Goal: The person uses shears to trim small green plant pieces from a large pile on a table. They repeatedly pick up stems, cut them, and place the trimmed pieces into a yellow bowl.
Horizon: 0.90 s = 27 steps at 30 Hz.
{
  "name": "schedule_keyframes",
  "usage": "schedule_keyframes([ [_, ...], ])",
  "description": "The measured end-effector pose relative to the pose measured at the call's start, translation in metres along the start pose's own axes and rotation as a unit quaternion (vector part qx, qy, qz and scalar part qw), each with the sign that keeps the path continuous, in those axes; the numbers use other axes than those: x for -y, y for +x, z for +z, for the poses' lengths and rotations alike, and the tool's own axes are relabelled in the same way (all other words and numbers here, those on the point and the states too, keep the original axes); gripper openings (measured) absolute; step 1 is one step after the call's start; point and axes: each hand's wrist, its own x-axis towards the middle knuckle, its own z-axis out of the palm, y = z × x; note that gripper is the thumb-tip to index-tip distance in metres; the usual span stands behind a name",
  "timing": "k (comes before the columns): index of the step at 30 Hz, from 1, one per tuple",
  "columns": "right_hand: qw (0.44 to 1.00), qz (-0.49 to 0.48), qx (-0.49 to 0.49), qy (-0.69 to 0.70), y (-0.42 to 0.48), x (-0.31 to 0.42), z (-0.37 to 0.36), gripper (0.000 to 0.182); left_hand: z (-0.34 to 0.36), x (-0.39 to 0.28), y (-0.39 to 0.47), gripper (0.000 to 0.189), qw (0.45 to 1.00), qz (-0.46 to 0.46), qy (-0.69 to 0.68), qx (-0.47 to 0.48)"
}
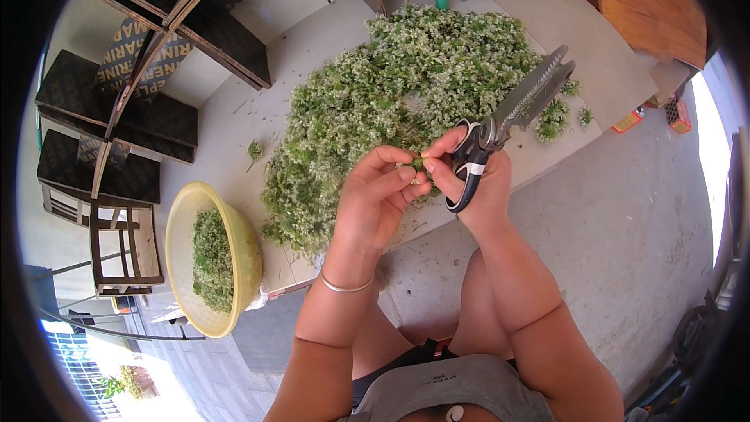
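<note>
Between the fingertips of my left hand (pixel 378 190) is a small green flower sprig (pixel 417 165). My right hand (pixel 483 187) pinches the same sprig with thumb and forefinger. Scissors (pixel 486 138) with black-and-white handles hang on my right hand, their serrated blades slightly parted and pointing away to the upper right. Under and beyond both hands spreads a large heap of white-flowered green heads (pixel 398 88) on a pale tabletop (pixel 281 41). A few loose flower heads (pixel 552 120) lie by the table's right edge.
A yellow plastic basin (pixel 249 258) holding more flower heads stands at the table's left end. Dark printed plywood shelving (pixel 158 64) rises at the far left, near a wooden chair (pixel 126 246). A wooden board (pixel 650 6) and small red boxes (pixel 679 117) are at the right.
</note>
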Motion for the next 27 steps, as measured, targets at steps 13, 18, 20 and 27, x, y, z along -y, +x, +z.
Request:
schedule_keyframes([
  [13,0.999,0.018,-0.021,0.018,0.002,-0.006,-0.004,0.026,0.005,0.001,-0.003,0.017,0.981,0.11,0.159,-0.021],
  [18,0.999,0.041,-0.012,0.023,0.004,-0.002,-0.003,0.03,-0.001,-0.001,-0.003,0.016,0.98,0.127,0.151,-0.013],
  [20,0.997,0.074,0.028,-0.004,0.008,0.004,-0.01,0.036,-0.003,-0.013,-0.005,0.016,0.983,0.144,0.107,-0.032],
  [27,0.893,-0.02,0.159,-0.42,0.01,0.017,-0.012,0.068,-0.006,-0.043,-0.011,0.013,0.983,0.165,0.043,-0.072],
])
